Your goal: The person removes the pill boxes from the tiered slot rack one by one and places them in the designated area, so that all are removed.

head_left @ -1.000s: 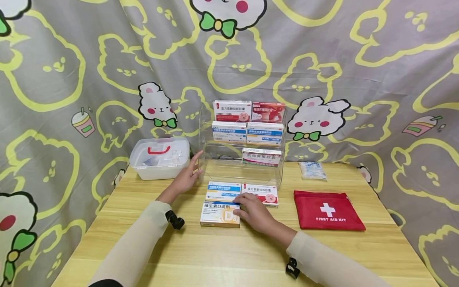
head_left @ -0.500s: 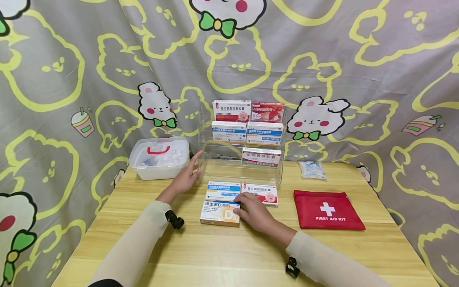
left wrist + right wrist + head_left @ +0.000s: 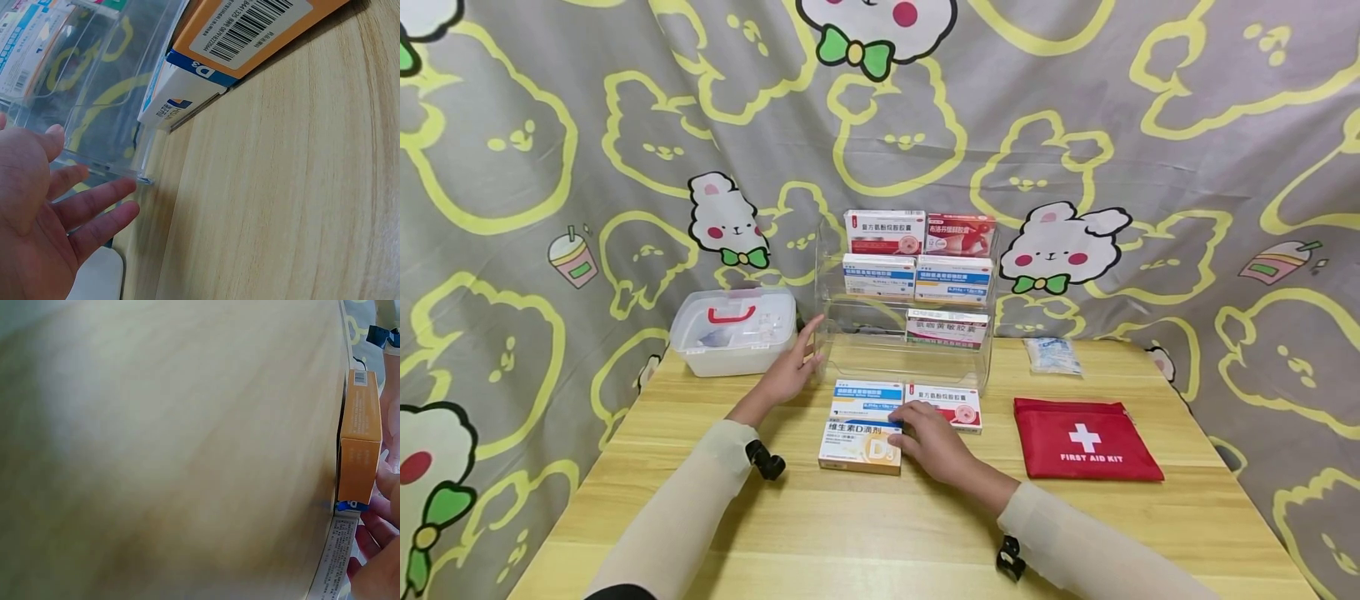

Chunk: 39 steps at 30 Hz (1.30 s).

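My right hand point(image 3: 936, 443) pinches the right side of an orange-and-white box of vitamin D drops point(image 3: 853, 443), thumb on its face and a finger at its far corner. The box's far edge overlaps a blue-and-white medicine box point(image 3: 863, 392) lying behind it. Beside that one lies a red-and-white medicine box point(image 3: 966, 410), partly covered by the same hand. My left hand point(image 3: 788, 372) has its fingers extended against the left side of a clear tiered rack point(image 3: 103, 128). In the right wrist view the box's orange side point(image 3: 360, 469) faces the camera.
Several medicine boxes stand on the rack's upper tiers, with one purple-and-green box point(image 3: 947, 329) lower right. A lidded plastic container point(image 3: 737, 354) with a red handle stands left. On the right are a red first aid pouch point(image 3: 1086, 446) and a small clear packet point(image 3: 1054, 356).
The far edge of the vitamin D box has come up slightly and covers more of the blue-and-white box. Both hands stay in nearly the same places.
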{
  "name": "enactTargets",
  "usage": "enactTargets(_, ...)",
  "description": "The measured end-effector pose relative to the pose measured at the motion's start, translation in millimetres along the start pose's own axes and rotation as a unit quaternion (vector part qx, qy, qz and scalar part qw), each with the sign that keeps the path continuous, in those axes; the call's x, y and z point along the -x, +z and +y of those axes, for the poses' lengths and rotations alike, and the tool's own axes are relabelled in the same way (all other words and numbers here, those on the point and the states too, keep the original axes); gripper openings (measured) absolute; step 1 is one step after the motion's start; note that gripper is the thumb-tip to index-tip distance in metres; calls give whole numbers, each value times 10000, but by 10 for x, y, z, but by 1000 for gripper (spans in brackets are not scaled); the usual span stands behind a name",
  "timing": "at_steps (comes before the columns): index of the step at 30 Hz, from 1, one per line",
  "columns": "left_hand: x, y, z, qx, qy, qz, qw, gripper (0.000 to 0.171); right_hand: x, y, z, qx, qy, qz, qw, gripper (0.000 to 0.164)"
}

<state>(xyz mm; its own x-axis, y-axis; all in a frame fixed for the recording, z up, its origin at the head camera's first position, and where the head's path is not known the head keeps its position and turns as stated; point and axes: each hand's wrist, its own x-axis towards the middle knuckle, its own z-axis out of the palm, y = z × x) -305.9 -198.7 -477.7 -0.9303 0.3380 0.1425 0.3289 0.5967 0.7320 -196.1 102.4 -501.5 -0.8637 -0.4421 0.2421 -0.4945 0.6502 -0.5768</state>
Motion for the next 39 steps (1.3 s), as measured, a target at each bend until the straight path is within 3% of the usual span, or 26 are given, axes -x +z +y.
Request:
enactTargets(12, 9, 4, 14, 45, -75, 12, 10000, 76, -52, -135, -1, -400, 313, 69, 9987, 30)
enactTargets(29, 20, -2, 13, 62, -56, 5, 10000, 79, -366, -748, 124, -194, 507, 332, 9980, 41)
enactTargets(39, 15, -3, 9, 75, -27, 19, 10000, 79, -542, -1057, 152, 37, 259, 718, 9971, 43)
